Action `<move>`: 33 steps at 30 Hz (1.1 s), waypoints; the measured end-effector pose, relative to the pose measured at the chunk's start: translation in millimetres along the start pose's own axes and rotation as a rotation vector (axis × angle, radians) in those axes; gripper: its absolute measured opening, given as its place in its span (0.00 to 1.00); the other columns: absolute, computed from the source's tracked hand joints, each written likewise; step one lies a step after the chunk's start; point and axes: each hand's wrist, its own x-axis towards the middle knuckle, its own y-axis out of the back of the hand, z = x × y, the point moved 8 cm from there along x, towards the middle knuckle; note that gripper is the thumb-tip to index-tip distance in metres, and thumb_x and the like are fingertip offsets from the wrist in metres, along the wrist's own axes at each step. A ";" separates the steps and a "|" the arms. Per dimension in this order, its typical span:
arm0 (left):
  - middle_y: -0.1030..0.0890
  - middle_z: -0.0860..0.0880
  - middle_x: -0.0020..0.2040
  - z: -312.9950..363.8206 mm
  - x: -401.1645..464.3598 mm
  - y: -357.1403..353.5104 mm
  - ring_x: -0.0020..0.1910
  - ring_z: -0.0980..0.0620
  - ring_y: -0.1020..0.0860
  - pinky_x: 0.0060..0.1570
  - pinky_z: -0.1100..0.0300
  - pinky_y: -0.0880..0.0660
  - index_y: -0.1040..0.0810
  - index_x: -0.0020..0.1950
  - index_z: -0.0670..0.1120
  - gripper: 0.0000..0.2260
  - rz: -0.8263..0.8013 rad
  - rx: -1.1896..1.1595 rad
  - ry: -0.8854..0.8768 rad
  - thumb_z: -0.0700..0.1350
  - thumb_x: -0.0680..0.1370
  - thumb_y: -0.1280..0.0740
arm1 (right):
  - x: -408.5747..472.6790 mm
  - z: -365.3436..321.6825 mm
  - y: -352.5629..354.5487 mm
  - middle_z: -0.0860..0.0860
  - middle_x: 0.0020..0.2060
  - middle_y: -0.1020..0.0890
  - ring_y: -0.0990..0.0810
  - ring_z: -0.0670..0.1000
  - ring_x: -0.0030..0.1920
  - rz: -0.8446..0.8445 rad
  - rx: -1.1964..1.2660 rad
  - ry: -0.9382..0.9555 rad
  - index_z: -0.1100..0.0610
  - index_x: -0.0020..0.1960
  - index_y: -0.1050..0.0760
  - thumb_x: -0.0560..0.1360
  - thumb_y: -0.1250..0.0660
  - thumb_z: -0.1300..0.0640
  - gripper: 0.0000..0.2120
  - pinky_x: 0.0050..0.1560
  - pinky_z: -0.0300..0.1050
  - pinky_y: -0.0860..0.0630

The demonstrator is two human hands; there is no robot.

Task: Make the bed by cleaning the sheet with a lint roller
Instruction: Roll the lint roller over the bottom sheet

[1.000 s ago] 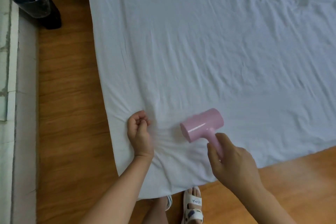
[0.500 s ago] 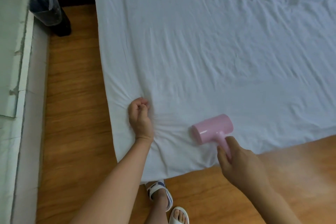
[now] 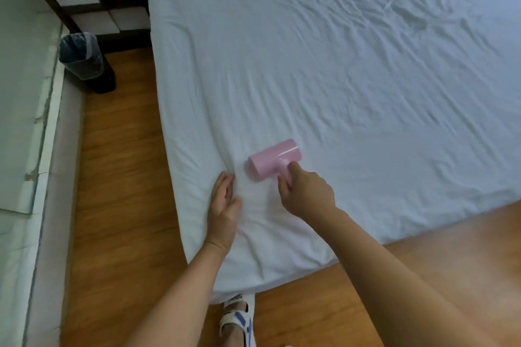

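Note:
A white, wrinkled sheet (image 3: 324,70) covers the bed and fills most of the view. Near its front left corner a pink lint roller (image 3: 272,159) lies with its drum on the sheet. My right hand (image 3: 306,191) grips the roller's short handle from behind. My left hand (image 3: 224,205) rests flat on the sheet just left of the roller, fingers straight and pointing away from me, close to the bed's left edge.
Wooden floor (image 3: 118,177) runs along the bed's left and front sides. A dark bin with a plastic liner (image 3: 83,59) stands at the back left beside a dark shelf unit (image 3: 93,0). A pale wall ledge (image 3: 33,149) lines the left. My sandalled foot (image 3: 238,318) stands at the bed's corner.
My left hand has uncurled from the sheet and now lies flat on it. The roller has moved up and left on the sheet, closer to my left hand.

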 end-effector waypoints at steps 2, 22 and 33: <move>0.36 0.55 0.80 -2.6 3.1 2.6 0.77 0.60 0.34 0.75 0.60 0.34 0.31 0.76 0.52 0.23 0.018 -0.044 0.013 0.34 0.83 0.39 | 42.3 -21.7 2.1 0.52 0.38 0.25 0.26 0.56 0.37 -0.027 -0.023 -0.006 0.55 0.64 0.32 0.83 0.45 0.46 0.16 0.37 0.46 0.32; 0.19 0.51 0.64 18.3 -1.5 55.1 0.64 0.51 0.20 0.62 0.60 0.23 0.22 0.67 0.43 0.15 0.171 -0.015 -0.110 0.32 0.84 0.40 | -88.8 -2.6 21.1 0.47 0.28 0.24 0.23 0.50 0.31 -0.142 -0.081 -0.119 0.49 0.44 0.32 0.77 0.41 0.41 0.12 0.34 0.51 0.26; 0.51 0.65 0.83 -74.7 -71.9 121.2 0.82 0.59 0.52 0.80 0.47 0.41 0.55 0.78 0.75 0.30 -0.103 0.592 0.093 0.76 0.77 0.51 | 20.1 -105.7 -34.0 0.48 0.30 0.30 0.31 0.56 0.29 0.135 -0.090 0.020 0.51 0.67 0.32 0.82 0.43 0.44 0.17 0.30 0.45 0.39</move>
